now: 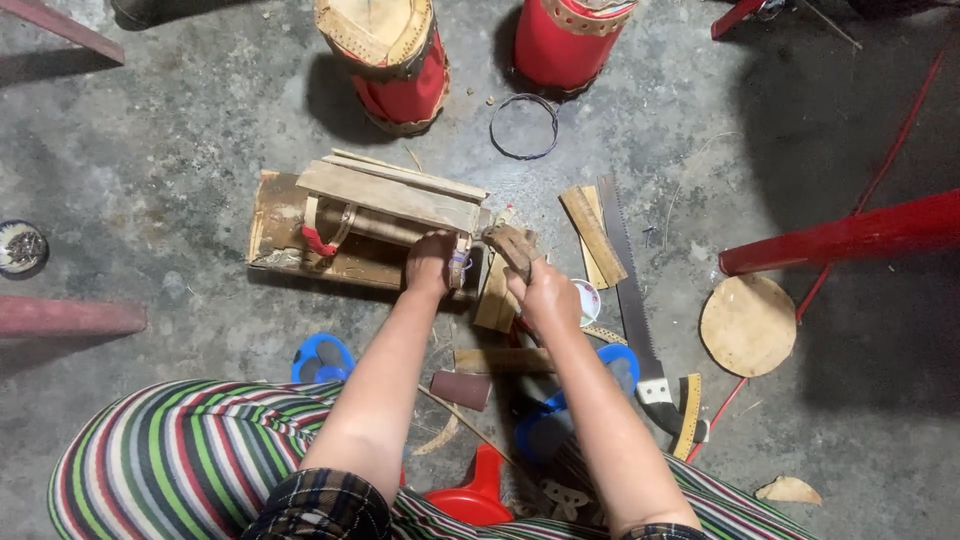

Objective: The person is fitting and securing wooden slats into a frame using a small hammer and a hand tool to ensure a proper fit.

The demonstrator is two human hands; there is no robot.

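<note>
Two hands at a wooden block on a concrete floor

The left hand closes on a strap-bound stick bundle lying across the wooden block; the right hand grips a worn wooden tool just beside it. Two red drums stand beyond, contents hidden. A small white cup sits by the right wrist, a saw alongside.

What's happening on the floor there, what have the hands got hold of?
A person sits on a concrete floor, working over a wooden block with slats laid across it. The left hand presses down at the end of the slats, by a small strap. The right hand grips a brown wooden tool beside it. A handsaw, a round leather disc and two red drums lie around.
</note>
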